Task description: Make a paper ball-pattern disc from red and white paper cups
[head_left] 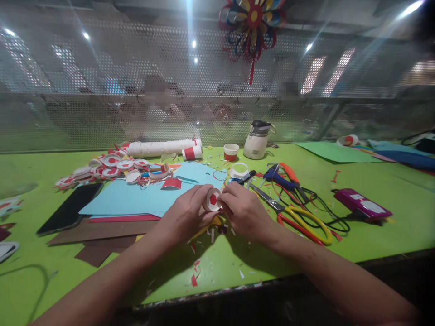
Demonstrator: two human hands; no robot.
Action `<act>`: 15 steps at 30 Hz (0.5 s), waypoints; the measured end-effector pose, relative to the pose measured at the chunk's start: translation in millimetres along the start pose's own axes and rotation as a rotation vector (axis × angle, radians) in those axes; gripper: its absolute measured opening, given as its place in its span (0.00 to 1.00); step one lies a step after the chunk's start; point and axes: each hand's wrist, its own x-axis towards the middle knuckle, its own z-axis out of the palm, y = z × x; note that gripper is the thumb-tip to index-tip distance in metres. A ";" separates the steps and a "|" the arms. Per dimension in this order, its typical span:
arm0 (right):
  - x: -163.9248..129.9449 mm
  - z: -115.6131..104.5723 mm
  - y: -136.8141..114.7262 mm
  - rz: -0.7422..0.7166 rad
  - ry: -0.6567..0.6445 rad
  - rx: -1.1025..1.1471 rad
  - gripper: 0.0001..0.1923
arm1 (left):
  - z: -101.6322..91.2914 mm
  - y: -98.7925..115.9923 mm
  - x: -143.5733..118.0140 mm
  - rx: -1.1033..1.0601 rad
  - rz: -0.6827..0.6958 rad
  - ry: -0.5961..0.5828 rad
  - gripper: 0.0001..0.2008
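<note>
Both hands meet over the green table (374, 235): the left hand (185, 213) and right hand (243, 210) pinch a small white paper ring (212, 200) with a red centre between their fingers, just left of the yellow-handled scissors (299, 219), in front of the blue paper sheet (142, 197).

Free: bare green tabletop (384, 235) at lower right.
Blocked: yellow-handled scissors (299, 222) centre right; stacked coloured paper sheets (132, 203) centre left.

Scissors (299, 222), phone (70, 208), blue paper (136, 197), jug (256, 140) on table (374, 235).
</note>
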 end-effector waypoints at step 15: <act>-0.3 -11.9 8.8 0.137 0.203 0.238 0.07 | -1.9 1.7 -0.9 -0.131 -0.122 -0.042 0.18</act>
